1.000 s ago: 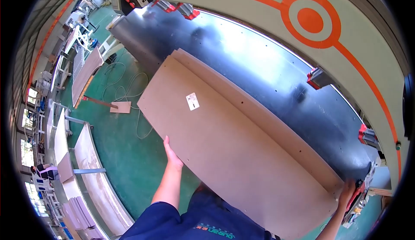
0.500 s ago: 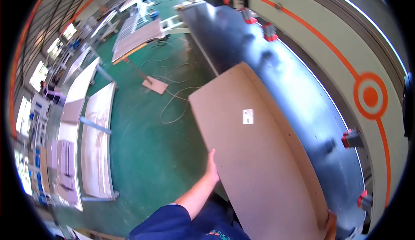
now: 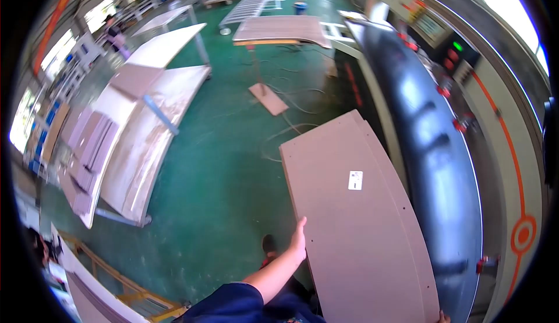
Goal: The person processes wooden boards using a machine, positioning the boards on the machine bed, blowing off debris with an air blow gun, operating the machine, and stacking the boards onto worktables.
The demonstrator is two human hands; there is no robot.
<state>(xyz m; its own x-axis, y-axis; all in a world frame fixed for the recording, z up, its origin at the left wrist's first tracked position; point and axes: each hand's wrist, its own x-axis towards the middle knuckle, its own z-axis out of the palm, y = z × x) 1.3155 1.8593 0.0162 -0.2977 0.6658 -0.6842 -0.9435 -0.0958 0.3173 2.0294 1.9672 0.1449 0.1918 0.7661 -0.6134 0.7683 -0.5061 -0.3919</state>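
Observation:
A long brown panel with small holes and a folded strip along its right side slants up in front of me. On its face sits a white label. My left hand grips the panel's left edge, thumb up and the other fingers hidden behind it. At the lower right corner, only a bit of my right hand shows, closed against the panel's edge. The panel is held beside the dark shiny bed of a machine.
The machine's pale body with an orange stripe stands right. Ahead is a brown-topped stand, with cables on the green floor. Left, tables hold stacked brown pieces. One person is far left, another lower left.
The panel has swung away from the machine bed toward the aisle, and its face now shows flatter. Both hands stay on it. My view has turned left.

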